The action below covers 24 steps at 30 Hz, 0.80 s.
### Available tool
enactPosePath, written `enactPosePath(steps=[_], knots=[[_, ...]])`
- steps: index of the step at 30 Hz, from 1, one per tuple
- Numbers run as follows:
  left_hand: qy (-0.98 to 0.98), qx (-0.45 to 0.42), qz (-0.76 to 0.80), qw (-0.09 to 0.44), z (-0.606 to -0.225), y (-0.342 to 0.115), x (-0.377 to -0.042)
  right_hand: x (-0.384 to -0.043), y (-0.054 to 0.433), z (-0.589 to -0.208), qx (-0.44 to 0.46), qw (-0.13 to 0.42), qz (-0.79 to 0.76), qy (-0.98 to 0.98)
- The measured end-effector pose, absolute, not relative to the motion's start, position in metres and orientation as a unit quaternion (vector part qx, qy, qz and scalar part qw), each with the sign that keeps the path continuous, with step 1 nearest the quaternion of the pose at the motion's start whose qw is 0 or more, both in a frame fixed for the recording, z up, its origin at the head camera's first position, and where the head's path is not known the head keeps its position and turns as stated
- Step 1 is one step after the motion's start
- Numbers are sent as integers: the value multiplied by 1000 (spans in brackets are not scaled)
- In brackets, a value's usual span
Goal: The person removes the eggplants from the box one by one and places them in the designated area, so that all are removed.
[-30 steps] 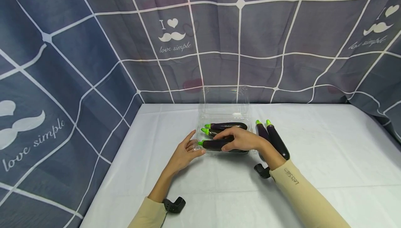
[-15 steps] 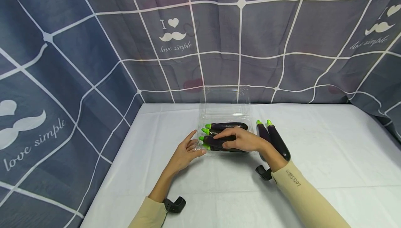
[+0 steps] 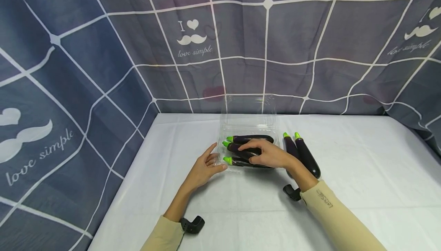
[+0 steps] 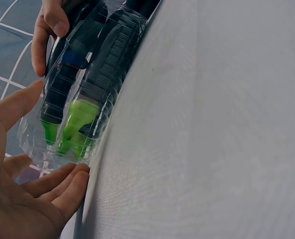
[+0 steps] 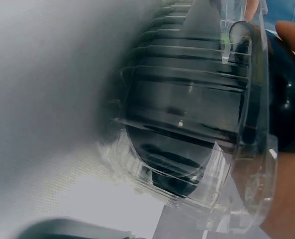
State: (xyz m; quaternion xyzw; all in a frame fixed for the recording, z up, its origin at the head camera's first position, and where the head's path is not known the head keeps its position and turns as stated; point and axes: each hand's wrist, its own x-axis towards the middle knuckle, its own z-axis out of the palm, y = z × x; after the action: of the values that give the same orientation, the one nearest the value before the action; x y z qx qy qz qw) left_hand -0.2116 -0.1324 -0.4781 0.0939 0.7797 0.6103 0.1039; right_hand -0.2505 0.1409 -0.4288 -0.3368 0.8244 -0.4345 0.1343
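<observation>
In the head view, a clear plastic clamshell box (image 3: pixel 222 128), lid raised at the back, holds several dark purple eggplants with bright green stems. My right hand (image 3: pixel 267 153) reaches over the box, its thumb and fingers round an eggplant (image 3: pixel 235 148) in the middle. One eggplant (image 3: pixel 248 138) lies along the back, another (image 3: pixel 237 161) along the front wall. From the right wrist, the held eggplant's rounded end (image 5: pixel 286 94) shows above the rim between thumb and finger. My left hand (image 3: pixel 203 170) spreads at the box's left end, fingertips (image 4: pixel 80 172) touching the clear plastic.
Two more eggplants (image 3: pixel 306 157) lie side by side on the white tablecloth (image 3: pixel 372 159), right of the box and partly behind the right forearm. A grey checked curtain (image 3: pixel 241 32) hangs behind and along the sides. Each wrist carries a black camera (image 3: pixel 193 225).
My right hand has shifted the held eggplant toward the back inside the box, and the front eggplant's green stem has come into view. The left hand has stayed at the box's end.
</observation>
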Motion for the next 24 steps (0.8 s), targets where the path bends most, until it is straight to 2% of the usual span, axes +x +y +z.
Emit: enactPosePath(steps=[15, 24], knots=[[778, 88, 612, 110, -475, -131, -210, -246, 143, -431, -312, 124, -462, 821], [777, 92, 613, 111, -444, -127, -197, -245, 144, -431, -307, 103, -470, 821]])
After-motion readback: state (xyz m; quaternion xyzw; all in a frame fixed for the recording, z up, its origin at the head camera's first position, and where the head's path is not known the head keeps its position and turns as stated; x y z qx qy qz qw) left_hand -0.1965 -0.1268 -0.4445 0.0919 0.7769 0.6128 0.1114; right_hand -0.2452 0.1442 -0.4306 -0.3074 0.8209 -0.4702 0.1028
